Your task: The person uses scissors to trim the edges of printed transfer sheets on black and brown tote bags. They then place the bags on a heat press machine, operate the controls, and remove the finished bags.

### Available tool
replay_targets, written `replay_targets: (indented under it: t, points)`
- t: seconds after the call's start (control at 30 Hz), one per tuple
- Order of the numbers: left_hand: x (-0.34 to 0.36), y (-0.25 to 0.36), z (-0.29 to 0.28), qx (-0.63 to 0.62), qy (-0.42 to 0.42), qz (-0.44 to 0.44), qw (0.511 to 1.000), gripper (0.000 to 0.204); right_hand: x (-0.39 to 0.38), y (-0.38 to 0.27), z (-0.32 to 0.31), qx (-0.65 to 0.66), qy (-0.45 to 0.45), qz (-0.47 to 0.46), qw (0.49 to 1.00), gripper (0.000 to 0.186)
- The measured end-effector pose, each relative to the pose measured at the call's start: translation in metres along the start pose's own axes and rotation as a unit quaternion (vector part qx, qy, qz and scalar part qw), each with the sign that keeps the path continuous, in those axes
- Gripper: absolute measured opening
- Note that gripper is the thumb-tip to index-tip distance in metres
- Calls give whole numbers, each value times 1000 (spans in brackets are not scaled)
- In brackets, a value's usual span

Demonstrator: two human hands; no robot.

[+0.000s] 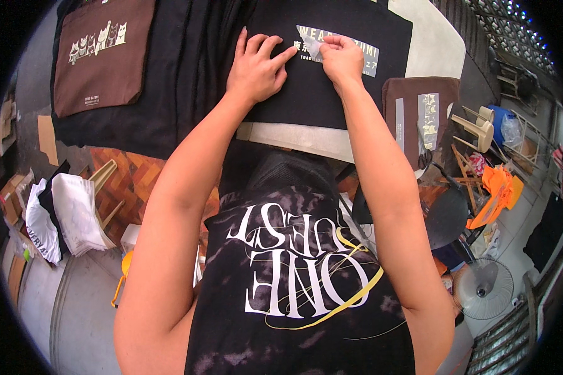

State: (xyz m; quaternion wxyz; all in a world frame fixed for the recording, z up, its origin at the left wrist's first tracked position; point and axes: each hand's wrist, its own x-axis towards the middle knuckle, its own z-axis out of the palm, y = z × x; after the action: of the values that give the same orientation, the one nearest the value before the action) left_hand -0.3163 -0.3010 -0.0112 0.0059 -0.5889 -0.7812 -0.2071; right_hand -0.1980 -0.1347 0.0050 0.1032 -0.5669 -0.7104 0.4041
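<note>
A black cloth piece, maybe a shirt or a bag, lies flat under both my hands. White lettering is printed on it, partly covered by a clear transfer film. My right hand pinches the film's lifted left end, which is folded back from the print. The film's right part still lies against the cloth. With fingers spread, my left hand rests on the cloth to the left of the lettering and holds nothing.
A brown tote bag with cat figures lies on black cloth at the left. Another brown piece with film strips sits at the right. Below are a pale board edge, a standing fan, plastic chairs and orange cloth.
</note>
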Motion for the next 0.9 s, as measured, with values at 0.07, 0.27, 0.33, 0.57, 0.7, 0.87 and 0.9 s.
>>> replay_targets:
  t: [0.07, 0.27, 0.33, 0.57, 0.7, 0.87, 0.9]
  points:
    - [1, 1, -1, 3, -3, 2, 1000, 46, 1, 5, 0, 22, -9, 10, 1000, 24]
    - [3, 5, -2, 19, 3, -8, 1000, 51, -13, -11, -7, 138, -46, 79, 986, 21]
    - [4, 7, -3, 24, 1, -14, 1000, 52, -14, -13, -10, 135, -55, 85, 986, 21]
    - [4, 7, -3, 9, 3, -17, 1000, 52, -18, -15, -16, 182, -53, 122, 974, 20]
    - [5, 8, -4, 17, 5, -18, 1000, 52, -17, -10, -18, 182, -36, 127, 974, 20]
    - [5, 7, -4, 8, 4, -17, 1000, 53, -20, -8, -20, 172, -39, 140, 974, 22]
    - [5, 7, -4, 7, 4, -18, 1000, 53, -21, -9, -22, 162, -50, 146, 975, 22]
